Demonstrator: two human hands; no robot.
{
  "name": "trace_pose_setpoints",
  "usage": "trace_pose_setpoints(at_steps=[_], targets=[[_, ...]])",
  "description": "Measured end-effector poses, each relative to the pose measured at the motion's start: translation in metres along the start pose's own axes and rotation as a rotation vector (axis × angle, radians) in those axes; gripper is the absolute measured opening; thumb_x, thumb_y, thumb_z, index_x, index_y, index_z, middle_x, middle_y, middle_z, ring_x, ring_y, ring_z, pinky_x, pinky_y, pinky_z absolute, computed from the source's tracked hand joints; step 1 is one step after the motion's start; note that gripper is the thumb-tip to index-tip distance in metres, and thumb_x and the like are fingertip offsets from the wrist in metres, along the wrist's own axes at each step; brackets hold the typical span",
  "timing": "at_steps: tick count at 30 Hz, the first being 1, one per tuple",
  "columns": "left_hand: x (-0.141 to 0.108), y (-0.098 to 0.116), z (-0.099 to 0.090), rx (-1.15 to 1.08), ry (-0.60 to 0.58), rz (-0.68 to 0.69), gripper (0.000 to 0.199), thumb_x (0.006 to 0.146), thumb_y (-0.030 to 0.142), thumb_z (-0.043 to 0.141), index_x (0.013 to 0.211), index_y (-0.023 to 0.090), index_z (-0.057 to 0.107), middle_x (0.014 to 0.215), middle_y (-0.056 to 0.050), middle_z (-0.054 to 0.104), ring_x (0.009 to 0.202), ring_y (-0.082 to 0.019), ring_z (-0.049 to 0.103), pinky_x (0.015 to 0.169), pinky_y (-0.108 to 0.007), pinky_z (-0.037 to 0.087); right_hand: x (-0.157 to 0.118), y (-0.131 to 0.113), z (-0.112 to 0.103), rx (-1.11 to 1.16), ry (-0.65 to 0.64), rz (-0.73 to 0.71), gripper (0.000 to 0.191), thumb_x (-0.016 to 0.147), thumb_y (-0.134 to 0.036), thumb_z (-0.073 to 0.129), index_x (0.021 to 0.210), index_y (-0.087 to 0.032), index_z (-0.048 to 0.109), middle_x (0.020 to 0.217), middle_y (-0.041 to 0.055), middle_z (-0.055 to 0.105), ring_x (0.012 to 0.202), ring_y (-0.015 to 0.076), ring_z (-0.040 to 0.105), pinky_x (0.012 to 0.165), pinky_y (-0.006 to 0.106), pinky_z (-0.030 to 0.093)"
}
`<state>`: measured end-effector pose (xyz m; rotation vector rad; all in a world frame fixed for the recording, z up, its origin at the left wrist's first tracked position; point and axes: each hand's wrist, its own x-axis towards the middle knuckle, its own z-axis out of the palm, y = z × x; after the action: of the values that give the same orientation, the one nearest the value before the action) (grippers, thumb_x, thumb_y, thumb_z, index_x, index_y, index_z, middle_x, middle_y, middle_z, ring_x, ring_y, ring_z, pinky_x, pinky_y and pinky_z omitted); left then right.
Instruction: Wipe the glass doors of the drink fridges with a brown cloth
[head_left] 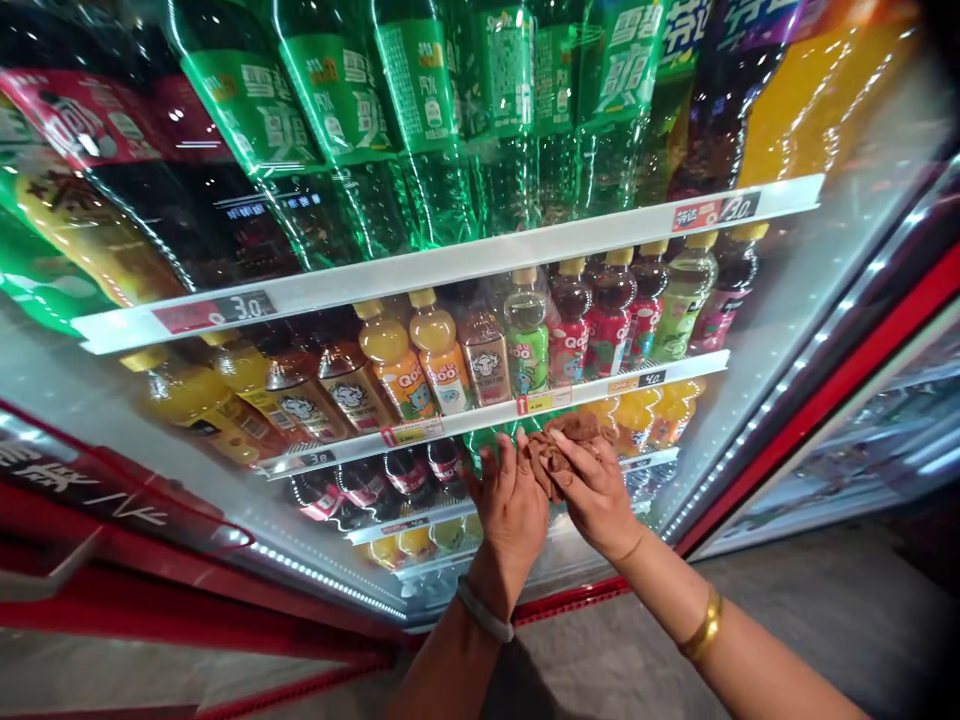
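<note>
Right hand (598, 492) grips a crumpled brown cloth (553, 460), its fingers bent over the right part of the bundle, while the left hand (511, 505) is open just beside it, palm forward and fingers pointing up toward the shelves. In the head view, the fingertips of the left hand are close to the left edge of the cloth; whether they touch it, I cannot tell. A grey band (484, 608) circles the left wrist and a gold bracelet (703, 626) the right one. Both hands and the cloth are in front of a lit drinks cooler, over its lower shelves, near the middle. Across its top shelf (450, 262) stand large bottles: dark ones with red labels at the left, green ones (420, 90) in the middle, and an orange one (817, 100) at the right. On the shelf below (465, 418), small yellow-capped juice bottles (442, 350) stand in a row, with price tags along the white edge. Lower down, dark bottles with red labels (409, 472) are to the left of the hands. Red frame (832, 395) runs along the right side, and grey floor (840, 600) shows at the near right.
</note>
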<state>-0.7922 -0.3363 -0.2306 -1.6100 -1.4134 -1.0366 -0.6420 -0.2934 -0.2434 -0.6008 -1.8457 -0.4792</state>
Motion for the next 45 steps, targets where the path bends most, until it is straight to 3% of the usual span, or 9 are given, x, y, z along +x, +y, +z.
trace_pose_setpoints(at_steps=[3,7,13,18,24,31,36,42,45], targets=[[0.005,0.014,0.006,-0.042,-0.021,0.022,0.072,0.101,0.011,0.042,0.167,0.014,0.013,0.174,-0.008,0.005,0.164,-0.023,0.001,0.135,-0.044,0.017,0.002,0.008,-0.008,-0.019,0.035,0.029,0.057,0.092,0.0,0.059,0.139,-0.032,0.059,0.159,0.003,0.053,0.146,0.0177,0.049,0.127,0.045,0.037],[0.009,0.027,0.016,0.005,-0.026,0.012,0.073,0.101,0.015,0.048,0.167,0.019,0.017,0.175,-0.007,0.01,0.164,-0.026,-0.004,0.135,-0.053,0.013,-0.006,0.0,-0.009,-0.001,0.076,0.2,0.059,0.093,0.0,0.059,0.143,-0.031,0.056,0.166,0.0058,0.042,0.151,0.019,0.044,0.128,0.048,0.035],[0.008,0.021,0.015,0.031,-0.054,0.09,0.072,0.101,0.017,0.051,0.166,0.016,0.021,0.174,-0.01,0.017,0.164,-0.025,-0.003,0.135,-0.055,0.011,-0.022,0.016,-0.012,0.052,0.021,0.126,0.054,0.093,-0.002,0.058,0.14,-0.03,0.058,0.157,0.0099,0.054,0.146,0.0226,0.051,0.119,0.053,0.045],[0.005,0.017,0.017,0.081,-0.039,0.087,0.074,0.1,0.023,0.058,0.166,0.019,0.024,0.175,-0.006,0.01,0.165,-0.024,-0.001,0.135,-0.05,0.004,-0.044,0.007,-0.006,0.018,0.057,0.285,0.064,0.093,-0.004,0.061,0.148,-0.034,0.051,0.164,0.011,0.045,0.153,0.0264,0.042,0.119,0.058,0.044],[0.002,0.016,0.019,0.044,-0.042,0.094,0.078,0.094,0.02,0.06,0.165,0.021,0.027,0.175,-0.005,0.013,0.165,-0.024,-0.001,0.135,-0.049,-0.004,-0.013,0.001,-0.011,0.04,0.024,0.234,0.069,0.095,-0.006,0.059,0.156,-0.034,0.044,0.163,0.0118,0.046,0.149,0.0246,0.048,0.123,0.055,0.041],[0.0,0.024,0.019,0.029,-0.042,0.035,0.072,0.098,0.018,0.053,0.165,0.021,0.026,0.171,-0.009,0.031,0.165,-0.024,-0.001,0.135,-0.055,0.008,0.002,0.008,-0.012,0.038,0.065,0.153,0.076,0.093,-0.005,0.056,0.159,-0.039,0.039,0.165,0.0074,0.044,0.138,0.0261,0.059,0.111,0.051,0.054],[0.0,0.033,0.015,0.053,-0.09,-0.015,0.077,0.098,0.013,0.05,0.167,0.013,0.015,0.168,-0.018,0.035,0.163,-0.035,0.018,0.131,-0.06,0.025,0.008,0.022,-0.02,0.089,0.01,0.108,0.075,0.094,-0.008,0.057,0.16,-0.04,0.037,0.159,0.0076,0.051,0.139,0.0296,0.056,0.113,0.057,0.052],[0.008,0.056,0.018,0.032,-0.162,0.038,0.074,0.102,0.023,0.051,0.167,0.019,0.018,0.166,-0.016,0.042,0.157,-0.031,0.036,0.133,-0.053,0.018,-0.002,0.033,-0.03,0.063,0.105,0.242,0.075,0.094,-0.004,0.058,0.158,-0.039,0.041,0.166,0.0058,0.043,0.148,0.0274,0.046,0.116,0.052,0.048],[0.012,0.065,0.019,0.037,-0.193,0.01,0.074,0.103,0.021,0.049,0.168,0.017,0.013,0.163,-0.018,0.047,0.153,-0.033,0.042,0.13,-0.055,0.026,-0.007,0.035,-0.032,0.098,0.053,0.233,0.07,0.096,-0.006,0.056,0.157,-0.038,0.042,0.164,0.0065,0.046,0.146,0.0253,0.051,0.12,0.055,0.043]])
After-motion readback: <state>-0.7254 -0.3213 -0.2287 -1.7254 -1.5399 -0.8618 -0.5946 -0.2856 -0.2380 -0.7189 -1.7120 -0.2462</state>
